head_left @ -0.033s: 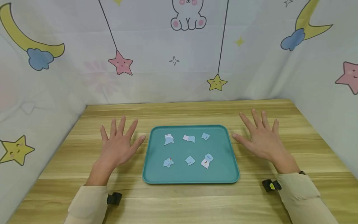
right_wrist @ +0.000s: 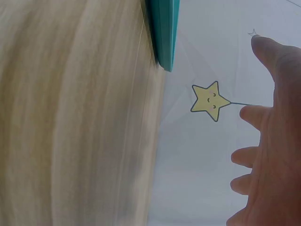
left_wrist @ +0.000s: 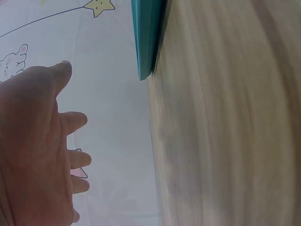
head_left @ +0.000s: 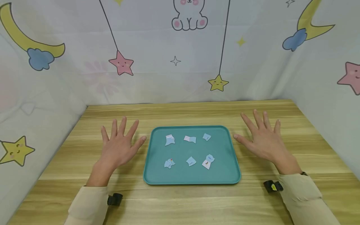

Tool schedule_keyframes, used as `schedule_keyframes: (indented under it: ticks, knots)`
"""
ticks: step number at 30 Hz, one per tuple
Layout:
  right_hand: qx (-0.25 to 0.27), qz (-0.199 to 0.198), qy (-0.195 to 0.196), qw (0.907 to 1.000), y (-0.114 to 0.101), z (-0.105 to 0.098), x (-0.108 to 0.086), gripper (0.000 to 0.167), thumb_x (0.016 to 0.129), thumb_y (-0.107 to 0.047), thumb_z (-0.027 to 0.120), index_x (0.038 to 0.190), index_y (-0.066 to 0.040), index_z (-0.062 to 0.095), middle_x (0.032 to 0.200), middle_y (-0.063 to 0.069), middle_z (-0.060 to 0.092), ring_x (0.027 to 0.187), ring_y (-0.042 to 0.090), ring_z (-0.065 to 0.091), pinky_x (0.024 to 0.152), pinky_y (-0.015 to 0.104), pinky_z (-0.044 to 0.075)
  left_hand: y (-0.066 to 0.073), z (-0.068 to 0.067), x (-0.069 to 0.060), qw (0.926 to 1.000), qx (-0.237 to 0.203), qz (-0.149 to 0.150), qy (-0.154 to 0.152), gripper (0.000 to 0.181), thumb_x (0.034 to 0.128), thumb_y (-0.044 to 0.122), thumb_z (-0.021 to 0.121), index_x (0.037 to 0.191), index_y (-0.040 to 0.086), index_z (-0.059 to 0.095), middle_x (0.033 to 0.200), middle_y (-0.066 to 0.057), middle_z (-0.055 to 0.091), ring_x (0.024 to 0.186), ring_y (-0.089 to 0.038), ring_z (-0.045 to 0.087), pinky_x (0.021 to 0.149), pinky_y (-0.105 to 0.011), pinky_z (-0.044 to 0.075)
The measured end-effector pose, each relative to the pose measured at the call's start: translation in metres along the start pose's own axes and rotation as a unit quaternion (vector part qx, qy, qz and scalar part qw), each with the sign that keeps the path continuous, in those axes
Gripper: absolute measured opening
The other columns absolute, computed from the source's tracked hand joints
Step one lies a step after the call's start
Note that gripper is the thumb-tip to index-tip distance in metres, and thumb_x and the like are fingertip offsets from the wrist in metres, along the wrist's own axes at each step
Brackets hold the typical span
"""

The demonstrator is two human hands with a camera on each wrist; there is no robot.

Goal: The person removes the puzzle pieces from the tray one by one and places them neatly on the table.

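Observation:
A teal tray (head_left: 180, 178) lies on the table in the head view. Small light-blue and white paper-like pieces are spread on it in two rows, among them a blue-and-white piece (head_left: 170, 140) at the back left and a two-part piece (head_left: 208, 161) at the front right; their exact kind is too small to tell. Left of the tray, my left hand (head_left: 118, 148) is held palm down with fingers spread, holding nothing. My right hand (head_left: 265, 142) mirrors it on the right side. Both wrist views show the hands raised off the tabletop, apart from the tray.
The wood-grain table (head_left: 180, 207) extends around the tray. A white cloth (head_left: 157, 40) printed with stars, moons and a bear hangs behind and along both sides. Each wrist carries a small black device, such as the one (head_left: 114, 199) at the left cuff.

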State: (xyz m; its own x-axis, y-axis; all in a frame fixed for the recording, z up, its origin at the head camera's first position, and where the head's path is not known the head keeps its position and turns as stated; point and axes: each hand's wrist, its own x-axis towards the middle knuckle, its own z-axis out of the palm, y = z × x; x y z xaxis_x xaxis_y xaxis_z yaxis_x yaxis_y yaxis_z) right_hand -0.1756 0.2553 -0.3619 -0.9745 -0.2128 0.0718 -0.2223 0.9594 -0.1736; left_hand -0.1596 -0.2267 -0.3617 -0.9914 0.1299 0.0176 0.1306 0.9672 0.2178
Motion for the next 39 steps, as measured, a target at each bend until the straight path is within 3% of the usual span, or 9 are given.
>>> schedule_keyframes:
  ticks: [4,9,13,16,18,20,24,32,39]
  knots:
    - [0.009,-0.002,0.002,1.0000,0.000,-0.001,0.000,0.090,0.103,-0.071,0.043,0.172,-0.019,0.016,0.174,0.031,0.005,0.158,0.061,0.000,0.113,0.090,-0.002,0.001,0.000,0.000,1.0000,-0.006,0.005,-0.003,0.080,0.1070,0.066,0.036,0.171,0.020,0.021,0.175,-0.027,0.008,0.160,-0.058,-0.004,0.119,-0.082,-0.013]
    - [0.043,-0.019,0.025,0.9986,-0.005,-0.004,-0.001,0.087,0.102,-0.067,0.051,0.167,-0.012,0.031,0.171,0.029,0.024,0.157,0.057,0.016,0.118,0.086,0.008,0.004,-0.001,-0.001,0.9997,-0.018,0.015,-0.003,0.078,0.1081,0.059,0.042,0.168,0.012,0.029,0.172,-0.028,0.020,0.159,-0.057,0.007,0.121,-0.082,-0.005]
    - [0.092,-0.025,0.031,0.9950,-0.016,-0.003,-0.004,0.081,0.100,-0.061,0.060,0.160,-0.008,0.046,0.162,0.026,0.043,0.149,0.053,0.036,0.118,0.078,0.027,0.008,-0.001,-0.001,0.9994,-0.024,0.025,-0.005,0.073,0.1082,0.050,0.050,0.164,0.005,0.037,0.165,-0.029,0.036,0.152,-0.056,0.027,0.121,-0.079,0.018]
    - [0.147,-0.024,0.022,0.9886,-0.028,0.000,-0.005,0.071,0.098,-0.050,0.070,0.151,-0.004,0.057,0.145,0.025,0.060,0.131,0.047,0.056,0.103,0.067,0.050,0.011,-0.001,-0.001,0.9987,-0.033,0.034,-0.016,0.068,0.1081,0.044,0.053,0.160,0.001,0.044,0.152,-0.030,0.052,0.140,-0.053,0.047,0.112,-0.072,0.040]
    - [0.181,-0.023,0.013,0.9832,-0.037,0.003,-0.006,0.064,0.096,-0.043,0.075,0.144,-0.001,0.063,0.130,0.022,0.069,0.113,0.038,0.065,0.090,0.054,0.059,0.013,-0.001,-0.001,0.9979,-0.044,0.037,-0.030,0.065,0.1079,0.042,0.055,0.156,-0.001,0.049,0.138,-0.026,0.064,0.124,-0.045,0.061,0.099,-0.063,0.054]
    - [0.202,-0.023,0.004,0.9792,-0.046,0.006,-0.006,0.058,0.093,-0.037,0.079,0.136,0.001,0.069,0.112,0.015,0.073,0.094,0.028,0.067,0.076,0.040,0.059,0.015,-0.001,0.000,0.9959,-0.063,0.036,-0.053,0.062,0.1074,0.040,0.056,0.151,-0.003,0.054,0.118,-0.019,0.073,0.100,-0.035,0.069,0.083,-0.051,0.059]
    - [0.216,-0.030,-0.023,0.9757,-0.062,0.012,-0.007,0.053,0.089,-0.035,0.084,0.127,0.000,0.075,0.092,0.004,0.073,0.079,0.015,0.063,0.067,0.028,0.053,0.017,0.001,0.001,0.9913,-0.087,0.037,-0.092,0.056,0.1062,0.038,0.059,0.144,-0.004,0.062,0.087,-0.004,0.074,0.070,-0.016,0.061,0.063,-0.032,0.050]
    - [0.199,-0.045,-0.080,0.9756,-0.080,0.023,-0.011,0.046,0.084,-0.032,0.088,0.118,-0.002,0.078,0.084,-0.002,0.069,0.075,0.011,0.060,0.065,0.027,0.052,0.020,0.004,0.000,0.9878,-0.085,0.050,-0.120,0.050,0.1033,0.034,0.065,0.136,-0.004,0.068,0.100,-0.010,0.079,0.077,-0.015,0.065,0.072,-0.038,0.058]
    - [0.191,-0.053,-0.095,0.9755,-0.087,0.030,-0.014,0.045,0.082,-0.029,0.089,0.117,-0.003,0.078,0.081,-0.003,0.066,0.072,0.011,0.055,0.063,0.025,0.047,0.019,0.006,0.002,0.9867,-0.081,0.057,-0.128,0.051,0.1004,0.031,0.068,0.137,-0.004,0.067,0.101,-0.012,0.078,0.080,-0.018,0.067,0.074,-0.040,0.059]
